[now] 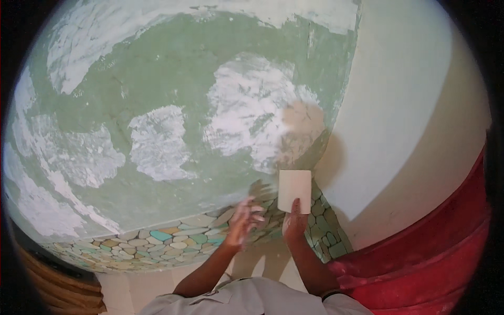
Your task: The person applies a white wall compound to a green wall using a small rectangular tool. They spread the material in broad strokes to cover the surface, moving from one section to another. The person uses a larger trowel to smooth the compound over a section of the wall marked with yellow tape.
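Note:
My right hand (295, 223) holds a flat pale putty blade (294, 190) upright against the green wall (173, 68), near its right corner. Just above the blade lies a fresh beige smear (302, 126) beside a large white putty patch (247, 113). Raised with its fingers spread, my left hand (244, 220) holds nothing, in front of the band of pebble-pattern tiles (173, 239) at the foot of the wall. Both hands are dusted with white.
More white patches (157, 142) are scattered over the green wall. A plain pale wall (399, 105) meets it at the right corner. A red surface (430, 252) lies lower right, and brown wooden edges (58, 289) show lower left.

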The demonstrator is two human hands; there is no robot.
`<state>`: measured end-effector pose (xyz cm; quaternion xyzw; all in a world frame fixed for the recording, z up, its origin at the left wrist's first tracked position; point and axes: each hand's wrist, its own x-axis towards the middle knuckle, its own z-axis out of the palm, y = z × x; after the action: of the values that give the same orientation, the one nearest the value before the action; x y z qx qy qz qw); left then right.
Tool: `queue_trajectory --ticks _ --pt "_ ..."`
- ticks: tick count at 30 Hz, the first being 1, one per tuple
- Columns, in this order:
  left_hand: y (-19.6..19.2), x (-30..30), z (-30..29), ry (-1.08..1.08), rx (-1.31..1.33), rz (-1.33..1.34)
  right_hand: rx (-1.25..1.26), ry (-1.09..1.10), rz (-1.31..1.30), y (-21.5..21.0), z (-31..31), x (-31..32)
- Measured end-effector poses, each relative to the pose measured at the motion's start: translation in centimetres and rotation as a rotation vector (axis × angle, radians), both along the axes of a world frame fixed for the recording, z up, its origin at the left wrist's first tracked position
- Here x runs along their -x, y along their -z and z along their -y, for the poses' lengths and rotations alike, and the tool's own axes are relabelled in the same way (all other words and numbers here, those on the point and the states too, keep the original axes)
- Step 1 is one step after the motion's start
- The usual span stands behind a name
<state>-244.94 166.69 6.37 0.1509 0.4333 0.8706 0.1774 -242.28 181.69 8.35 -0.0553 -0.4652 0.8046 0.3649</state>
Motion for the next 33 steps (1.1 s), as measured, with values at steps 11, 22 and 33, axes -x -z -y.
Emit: queue_trajectory --ticks 11,22,33 --pt "-7.6 8.1 25.3 -1.521 0.677 -0.883 -0.64 0.265 0.017 -6.1 2.3 14.4" --pt "-5.3 11.1 31.1 -1.572 1.291 -1.106 -1.036 0.864 -0.12 -11.3 6.5 19.4" --pt "-4.4 12.1 31.1 -1.631 1.342 -1.111 -0.654 0.934 -0.276 -33.3 -10.1 21.7"
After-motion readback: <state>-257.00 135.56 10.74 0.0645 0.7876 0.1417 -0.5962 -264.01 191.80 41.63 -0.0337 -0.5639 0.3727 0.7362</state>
